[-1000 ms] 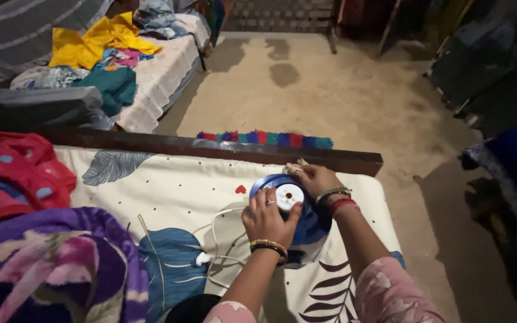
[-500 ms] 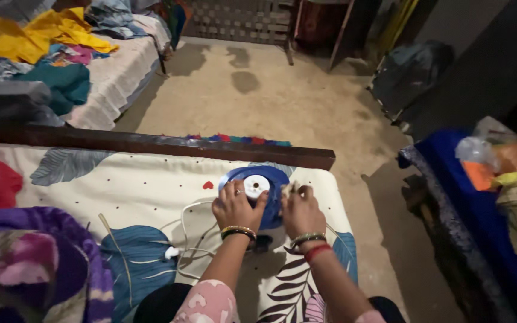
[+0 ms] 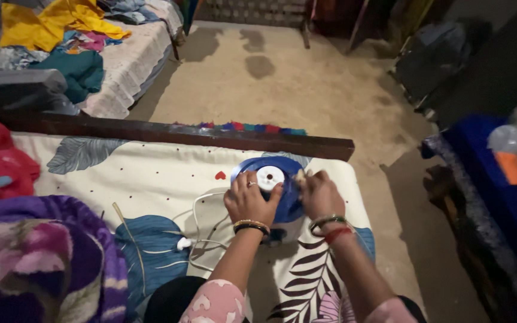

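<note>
Head view, round blue appliance [image 3: 279, 197], white knob [image 3: 269, 177]

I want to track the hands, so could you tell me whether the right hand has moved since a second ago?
Yes. The right hand has come off the blue disc's far side, nearer the wooden bed rail, to its right edge.

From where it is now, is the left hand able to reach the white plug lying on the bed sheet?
Probably yes. The left hand rests on the blue round device, and the white plug lies close beside that forearm on the bed sheet, with only loose white cord between.
</note>
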